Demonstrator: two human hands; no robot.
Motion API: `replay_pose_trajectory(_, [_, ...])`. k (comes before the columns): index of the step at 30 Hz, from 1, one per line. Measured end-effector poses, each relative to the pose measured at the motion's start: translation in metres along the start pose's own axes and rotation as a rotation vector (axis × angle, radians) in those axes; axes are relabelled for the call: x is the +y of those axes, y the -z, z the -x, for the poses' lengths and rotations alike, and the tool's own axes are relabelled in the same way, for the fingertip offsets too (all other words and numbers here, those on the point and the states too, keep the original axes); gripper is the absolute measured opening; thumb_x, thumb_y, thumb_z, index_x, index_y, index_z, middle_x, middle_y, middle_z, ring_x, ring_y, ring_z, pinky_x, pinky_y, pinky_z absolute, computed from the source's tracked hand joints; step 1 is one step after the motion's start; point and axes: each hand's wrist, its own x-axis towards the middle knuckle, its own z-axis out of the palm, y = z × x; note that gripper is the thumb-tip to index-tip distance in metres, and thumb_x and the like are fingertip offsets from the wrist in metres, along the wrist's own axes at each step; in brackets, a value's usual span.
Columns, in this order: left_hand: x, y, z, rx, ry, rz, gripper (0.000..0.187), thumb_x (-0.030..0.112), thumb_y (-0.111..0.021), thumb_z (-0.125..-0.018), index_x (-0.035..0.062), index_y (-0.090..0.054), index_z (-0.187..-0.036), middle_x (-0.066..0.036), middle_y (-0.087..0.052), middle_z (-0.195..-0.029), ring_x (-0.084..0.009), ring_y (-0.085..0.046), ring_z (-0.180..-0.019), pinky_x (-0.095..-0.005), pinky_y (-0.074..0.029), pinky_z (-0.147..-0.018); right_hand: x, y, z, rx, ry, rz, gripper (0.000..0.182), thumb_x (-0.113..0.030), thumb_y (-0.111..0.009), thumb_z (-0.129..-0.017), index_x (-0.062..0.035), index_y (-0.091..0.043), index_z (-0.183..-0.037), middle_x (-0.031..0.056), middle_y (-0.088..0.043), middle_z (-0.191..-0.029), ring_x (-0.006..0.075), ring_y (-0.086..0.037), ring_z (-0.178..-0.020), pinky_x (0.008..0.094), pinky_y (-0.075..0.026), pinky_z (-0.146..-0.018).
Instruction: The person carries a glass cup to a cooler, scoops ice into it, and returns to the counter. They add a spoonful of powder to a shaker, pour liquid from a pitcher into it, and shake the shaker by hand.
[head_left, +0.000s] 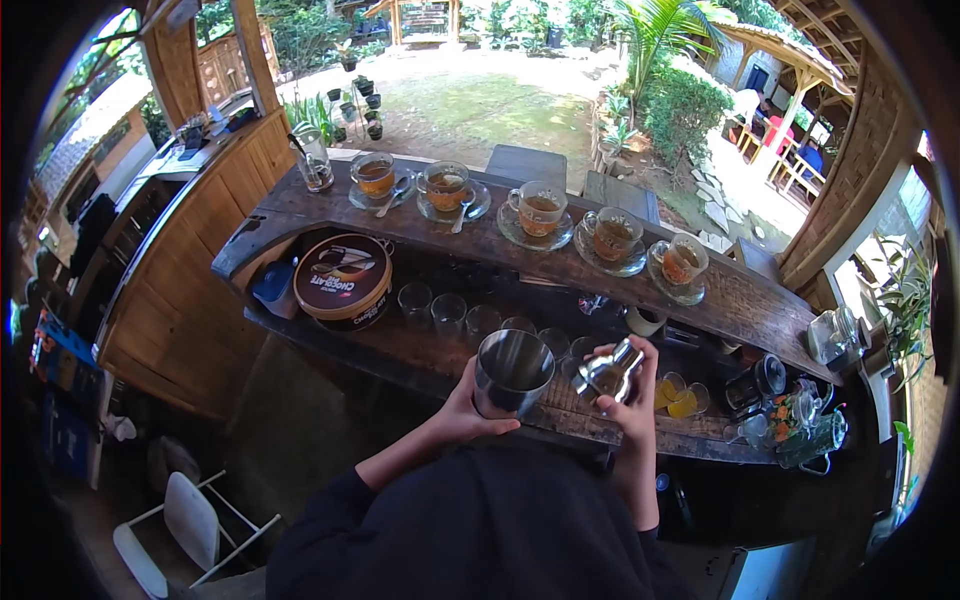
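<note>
My left hand [465, 412] is wrapped round a metal shaker cup [514, 372], its open mouth facing up. To the right, my right hand [633, 398] grips the shiny metal shaker top [608, 373], which is tilted and apart from the cup. Both are held over the lower wooden shelf of the counter [570, 415]. Empty glasses [449, 313] stand in a row behind the cup. Small glasses with yellow contents [683, 404] are just right of my right hand.
Several glass cups of tea [540, 210] on saucers line the upper counter [480, 240]. A round chocolate tub [343, 280] sits at left, glass jars [822, 432] at right. A white folding chair [190, 520] stands lower left. People [748, 105] are far off at upper right.
</note>
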Motion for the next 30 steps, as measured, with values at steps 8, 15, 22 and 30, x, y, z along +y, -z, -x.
replay_pose_trajectory(8, [-0.022, 0.004, -0.014, -0.044, -0.482, -0.645, 0.091, 0.014, -0.084, -0.053, 0.0101, -0.037, -0.131, -0.012, -0.041, -0.127, -0.0289, -0.036, -0.121, -0.0384, -0.031, -0.1, 0.066, 0.019, 0.073, 0.137, -0.251, 0.211, 0.085, -0.01, -0.084, -0.06, -0.0067, -0.028, -0.124, 0.0126, -0.046, -0.116, 0.0187, -0.049, -0.105, 0.0345, -0.045, -0.089])
replay_pose_trajectory(15, [-0.07, 0.0, -0.021, -0.043, -0.352, -0.667, 0.092, 0.018, -0.084, -0.05, 0.0112, -0.039, -0.13, -0.011, -0.044, -0.126, -0.0289, -0.038, -0.12, -0.0405, -0.031, -0.1, 0.09, 0.029, 0.074, 0.094, 0.097, 0.865, 0.078, -0.015, -0.085, -0.053, -0.0119, -0.039, -0.116, 0.0112, -0.051, -0.117, 0.0319, -0.046, -0.109, 0.0426, -0.036, -0.091])
replay_pose_trajectory(22, [-0.09, -0.013, -0.025, 0.003, -0.126, -0.651, 0.085, 0.02, -0.085, -0.056, 0.0052, -0.041, -0.127, -0.011, -0.047, -0.126, -0.0271, -0.043, -0.12, -0.0369, -0.034, -0.099, 0.096, 0.031, 0.077, 0.091, 0.183, 0.974, 0.08, -0.017, -0.085, -0.055, -0.0145, -0.036, -0.118, 0.0127, -0.049, -0.119, 0.0341, -0.046, -0.109, 0.0459, -0.036, -0.091])
replay_pose_trajectory(30, [-0.09, -0.018, -0.037, 0.03, -0.134, -0.494, 0.09, 0.019, -0.084, -0.059, 0.002, -0.033, -0.132, -0.014, -0.045, -0.127, -0.025, -0.041, -0.123, -0.0361, -0.032, -0.1, 0.105, 0.031, 0.081, 0.136, 0.165, 1.075, 0.086, -0.02, -0.085, -0.055, -0.0146, -0.033, -0.123, 0.0159, -0.047, -0.118, 0.0359, -0.047, -0.108, 0.0455, -0.038, -0.086])
